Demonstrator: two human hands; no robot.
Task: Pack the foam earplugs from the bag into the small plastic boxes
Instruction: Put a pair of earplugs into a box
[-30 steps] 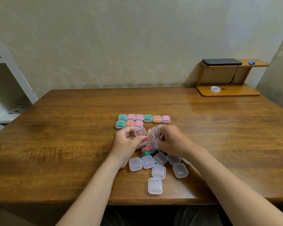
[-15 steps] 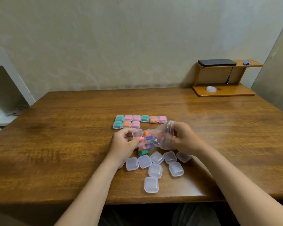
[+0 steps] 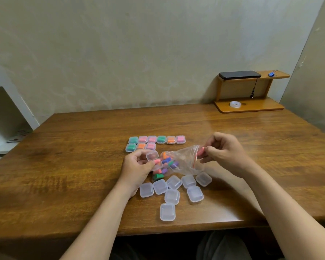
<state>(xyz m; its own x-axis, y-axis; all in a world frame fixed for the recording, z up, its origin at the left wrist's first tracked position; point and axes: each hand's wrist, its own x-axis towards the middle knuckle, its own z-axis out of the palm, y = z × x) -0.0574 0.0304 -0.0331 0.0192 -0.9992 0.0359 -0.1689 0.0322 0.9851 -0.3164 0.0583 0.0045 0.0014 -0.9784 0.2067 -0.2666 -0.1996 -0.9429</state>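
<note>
My left hand grips a small open box. My right hand pinches a pink earplug at the mouth of the zip bag, which lies between them holding mixed foam earplugs. Empty boxes cluster nearer me on the wooden table, and filled boxes sit in two rows beyond.

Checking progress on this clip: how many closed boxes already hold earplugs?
9 filled boxes: six in the far row, three in the shorter row in front of it, beside the left hand. That hand may hide another.
</note>
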